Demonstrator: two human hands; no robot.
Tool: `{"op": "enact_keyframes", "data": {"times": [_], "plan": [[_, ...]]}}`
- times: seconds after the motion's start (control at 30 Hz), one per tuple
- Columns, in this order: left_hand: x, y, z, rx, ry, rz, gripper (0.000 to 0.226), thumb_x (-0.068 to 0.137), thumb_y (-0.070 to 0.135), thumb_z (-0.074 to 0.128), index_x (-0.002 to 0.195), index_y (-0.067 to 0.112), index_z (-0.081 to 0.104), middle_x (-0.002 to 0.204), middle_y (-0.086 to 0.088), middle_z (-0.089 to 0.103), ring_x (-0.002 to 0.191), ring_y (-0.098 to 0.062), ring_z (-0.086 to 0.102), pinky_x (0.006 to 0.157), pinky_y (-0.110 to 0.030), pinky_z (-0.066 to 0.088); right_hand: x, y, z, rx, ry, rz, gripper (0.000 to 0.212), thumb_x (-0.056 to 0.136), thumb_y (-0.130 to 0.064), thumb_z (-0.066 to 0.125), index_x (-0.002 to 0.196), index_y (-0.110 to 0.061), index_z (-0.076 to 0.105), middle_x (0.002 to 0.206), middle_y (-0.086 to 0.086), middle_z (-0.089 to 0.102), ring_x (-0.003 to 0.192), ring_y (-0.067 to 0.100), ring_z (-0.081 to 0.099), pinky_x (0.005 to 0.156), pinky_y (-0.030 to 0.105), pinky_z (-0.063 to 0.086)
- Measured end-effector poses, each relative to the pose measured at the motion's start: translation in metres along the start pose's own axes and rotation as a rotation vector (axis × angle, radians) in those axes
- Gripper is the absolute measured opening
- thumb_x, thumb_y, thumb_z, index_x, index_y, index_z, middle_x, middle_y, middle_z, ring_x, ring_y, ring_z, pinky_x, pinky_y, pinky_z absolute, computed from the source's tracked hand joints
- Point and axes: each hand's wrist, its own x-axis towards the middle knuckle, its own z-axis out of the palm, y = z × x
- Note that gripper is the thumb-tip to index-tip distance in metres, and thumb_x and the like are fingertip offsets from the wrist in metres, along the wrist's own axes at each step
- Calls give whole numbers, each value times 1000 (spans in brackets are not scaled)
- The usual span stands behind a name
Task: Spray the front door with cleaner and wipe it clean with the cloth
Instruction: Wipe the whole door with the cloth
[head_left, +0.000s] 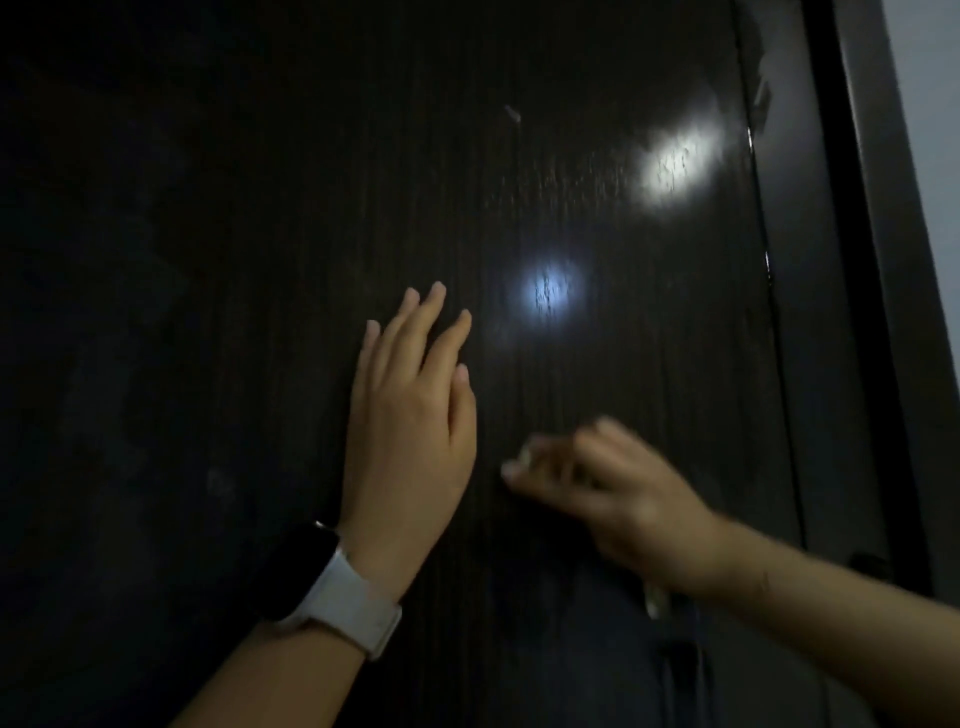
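A dark wood-grain front door fills the view, with two bright reflections and fine wet streaks on its upper right. My left hand lies flat on the door with straight fingers pointing up; a white-strapped watch sits on its wrist. My right hand is blurred, lower right of the left one, pressed to the door with fingers curled over a pale cloth; only small bits of the cloth show at the fingertips and under the wrist. No spray bottle is in sight.
The door's right edge meets a dark frame, with a pale wall beyond it. A dark fitting, perhaps the handle, shows low at the right edge of the door.
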Motion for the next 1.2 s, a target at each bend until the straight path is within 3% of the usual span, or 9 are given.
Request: {"op": "enact_keyframes", "data": {"times": [0.13, 0.23, 0.43, 0.57, 0.73, 0.83, 0.93, 1.07, 1.2], "plan": [[-12, 0, 9, 174, -13, 19, 47, 102, 27, 31, 147, 17, 34, 159, -3, 23, 148, -16, 13, 121, -37, 7, 40, 54, -8, -117, 238, 298, 39, 86, 5, 55, 121, -9, 66, 100, 9, 45, 88, 14, 35, 77, 18, 25], [-10, 0, 10, 252, -29, 35, 46, 104, 26, 29, 150, 16, 29, 160, -5, 21, 149, -19, 13, 121, -42, 10, 43, 48, -6, -126, 275, 411, 38, 88, 0, 51, 123, -10, 65, 97, 17, 52, 92, 14, 36, 76, 12, 23], [-14, 3, 9, 243, -59, 28, 46, 104, 22, 32, 148, 12, 33, 159, -9, 24, 148, -23, 16, 120, -49, 15, -61, -53, 19, 25, 19, 134, 37, 101, -14, 43, 137, -11, 53, 118, 6, 51, 99, 20, 53, 85, 28, 40], [-35, 24, 15, 232, -108, 10, 50, 101, 24, 36, 149, 12, 31, 160, -9, 19, 149, -22, 13, 121, -48, 13, -89, -46, 7, 40, -74, 35, 34, 104, -20, 44, 135, -13, 54, 121, 6, 53, 105, 21, 57, 88, 29, 45], [-76, 47, 39, 283, -148, 45, 52, 101, 30, 29, 150, 14, 28, 161, -7, 16, 149, -22, 11, 121, -48, 8, -56, 51, -21, -101, 267, 486, 42, 87, 8, 54, 122, -13, 64, 98, 21, 58, 89, 38, 56, 80, 37, 44], [-81, 49, 46, 337, -141, 35, 53, 101, 31, 26, 152, 14, 25, 161, -7, 14, 149, -22, 9, 121, -46, 6, -57, 54, -21, -113, 325, 593, 36, 91, 3, 52, 121, -11, 65, 97, 23, 55, 90, 39, 55, 76, 45, 47], [-82, 48, 49, 339, -118, 34, 53, 102, 30, 28, 152, 14, 24, 161, -7, 15, 149, -22, 10, 121, -46, 7, -100, 3, -3, -66, 278, 511, 31, 95, -5, 49, 121, -8, 65, 92, 17, 55, 82, 33, 53, 72, 40, 42], [-83, 49, 50, 317, -87, 18, 52, 102, 30, 29, 152, 14, 25, 161, -7, 17, 149, -21, 11, 121, -46, 7, -186, -77, 9, 69, 67, 392, 31, 102, -20, 43, 127, -11, 59, 111, 2, 50, 94, 16, 50, 80, 27, 42], [-83, 50, 50, 327, -91, 12, 52, 103, 30, 28, 152, 14, 22, 162, -7, 14, 150, -21, 9, 121, -46, 7, -177, -54, 0, 31, 31, 348, 31, 103, -22, 40, 130, -18, 56, 113, 5, 48, 91, 18, 47, 74, 31, 42]]}}
